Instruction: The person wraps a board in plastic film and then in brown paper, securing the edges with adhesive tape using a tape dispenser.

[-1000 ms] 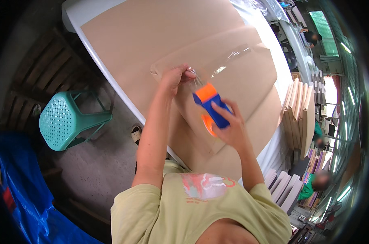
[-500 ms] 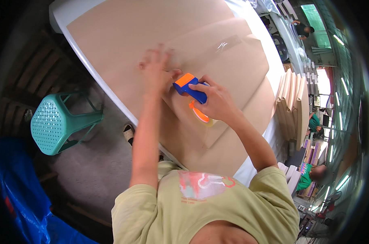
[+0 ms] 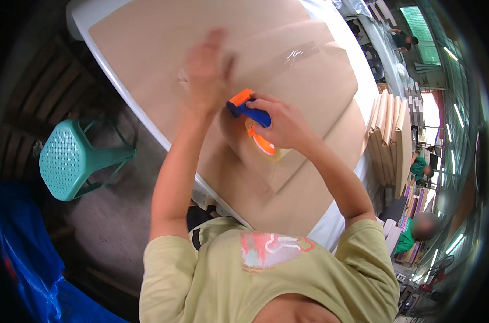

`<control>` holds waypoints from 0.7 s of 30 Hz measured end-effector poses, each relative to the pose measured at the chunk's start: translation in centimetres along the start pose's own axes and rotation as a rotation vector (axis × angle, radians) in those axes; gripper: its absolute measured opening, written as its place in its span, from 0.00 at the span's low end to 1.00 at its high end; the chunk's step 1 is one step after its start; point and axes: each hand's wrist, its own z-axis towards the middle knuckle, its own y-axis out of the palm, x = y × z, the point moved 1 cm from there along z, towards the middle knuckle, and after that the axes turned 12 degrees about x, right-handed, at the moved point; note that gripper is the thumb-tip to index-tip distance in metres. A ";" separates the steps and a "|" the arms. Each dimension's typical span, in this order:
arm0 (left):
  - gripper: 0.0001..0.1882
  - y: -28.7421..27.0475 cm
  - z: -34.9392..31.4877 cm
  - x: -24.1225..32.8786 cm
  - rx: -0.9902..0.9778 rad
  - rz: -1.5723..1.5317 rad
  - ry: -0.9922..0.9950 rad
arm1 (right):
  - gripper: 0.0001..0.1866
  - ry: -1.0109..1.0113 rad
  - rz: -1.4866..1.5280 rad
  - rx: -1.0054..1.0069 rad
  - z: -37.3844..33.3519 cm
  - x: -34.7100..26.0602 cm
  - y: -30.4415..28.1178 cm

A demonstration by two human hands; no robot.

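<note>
Within the right hand (image 3: 283, 124), a blue-and-orange tape gun (image 3: 250, 111)

That hand's fingers curl around the handle (image 3: 261, 118), the tape roll (image 3: 262, 141) just below them. Ahead and leftward, the left hand (image 3: 204, 71) is blurred; whether its fingers pinch anything, I cannot tell. Beyond the right fingers, clear tape (image 3: 302, 53) already lies on the folded kraft paper (image 3: 314, 94); its nearer fold looks untaped.

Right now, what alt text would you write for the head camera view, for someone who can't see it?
A person's right hand grips a blue-and-orange tape dispenser over brown paper; the left hand, motion-blurred, is farther left. A green stool stands at left.
</note>
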 end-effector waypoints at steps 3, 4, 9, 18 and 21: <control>0.26 0.3 -3.7 -0.5 -0.448 0.172 0.117 | 0.20 0.016 -0.015 -0.128 0.8 -0.9 -0.8; 0.25 0.6 -4.4 -1.5 -0.534 0.361 0.131 | 0.20 -0.018 0.020 -0.105 1.1 -0.5 -0.5; 0.27 0.5 -3.6 -2.4 -0.272 0.672 0.234 | 0.19 -0.114 0.076 -0.101 -2.0 1.4 -1.3; 0.37 0.7 0.3 -0.8 -0.405 0.867 -0.165 | 0.21 0.212 -0.056 -0.521 -12.2 4.7 -4.3; 0.40 2.4 1.8 -2.8 -0.464 0.809 -0.174 | 0.20 0.489 0.006 -0.853 -6.3 5.2 -5.0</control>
